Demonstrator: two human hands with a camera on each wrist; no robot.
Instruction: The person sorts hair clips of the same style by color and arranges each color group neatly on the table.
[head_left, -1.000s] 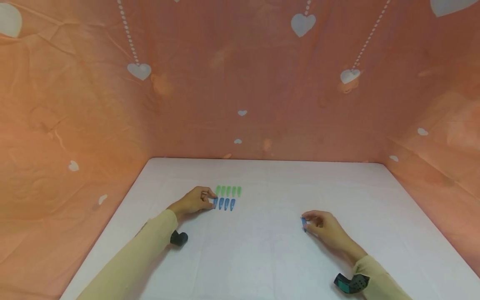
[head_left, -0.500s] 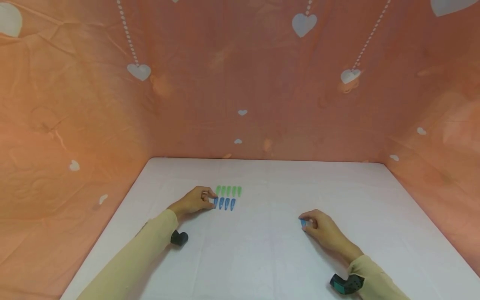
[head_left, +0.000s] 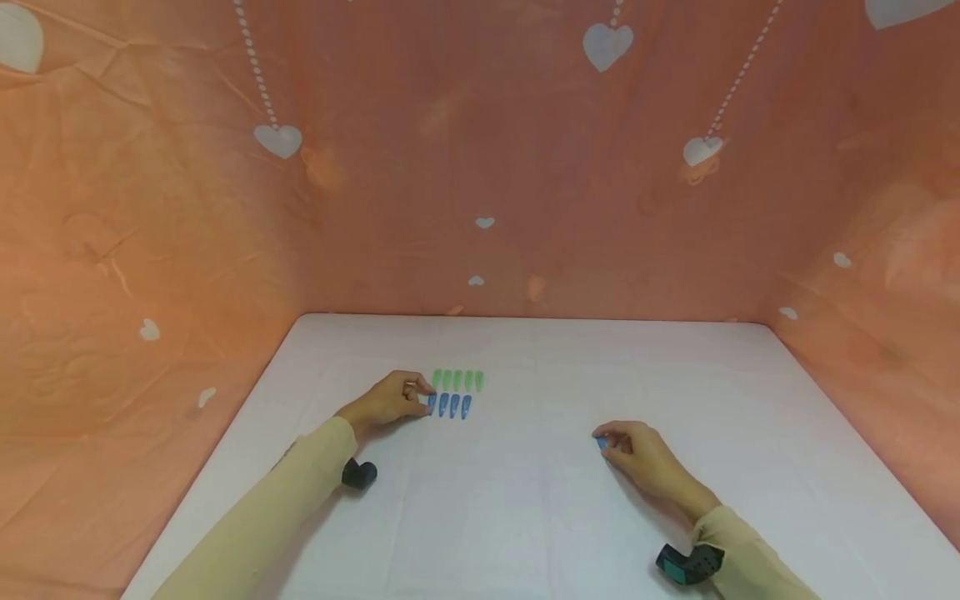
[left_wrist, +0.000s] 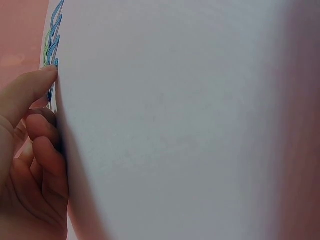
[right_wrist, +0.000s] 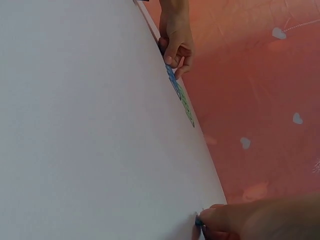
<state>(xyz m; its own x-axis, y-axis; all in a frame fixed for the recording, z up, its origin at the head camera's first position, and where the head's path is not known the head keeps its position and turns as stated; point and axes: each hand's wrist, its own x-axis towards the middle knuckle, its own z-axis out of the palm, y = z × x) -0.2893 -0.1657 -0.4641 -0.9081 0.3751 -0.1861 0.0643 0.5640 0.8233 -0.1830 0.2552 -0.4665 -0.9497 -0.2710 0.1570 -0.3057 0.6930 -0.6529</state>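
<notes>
My left hand point(head_left: 388, 398) pinches the ends of the leftmost blue snap hair clip point(head_left: 432, 405) between thumb and a finger. Three more blue clips point(head_left: 454, 406) lie beside it in an even row, tips toward me. Just behind them is a row of several green hair clips point(head_left: 458, 381). Over the right half of the table, my right hand point(head_left: 641, 454) holds another blue hair clip point(head_left: 602, 442) by thumb and fingertips, which partly cover it. In the right wrist view, only a dark bit of this clip point(right_wrist: 199, 220) shows at the fingertips.
A white-covered table point(head_left: 510, 517) spreads under both hands. Orange cloth point(head_left: 480, 183) printed with white hearts encloses its back and sides. Dark wrist devices, one on the left wrist point(head_left: 360, 475) and one on the right point(head_left: 690, 565), sit at the sleeves.
My right hand has moved slightly left with its blue hair clip, which has turned and shows less between the fingers. The left hand and both rows have stayed put.
</notes>
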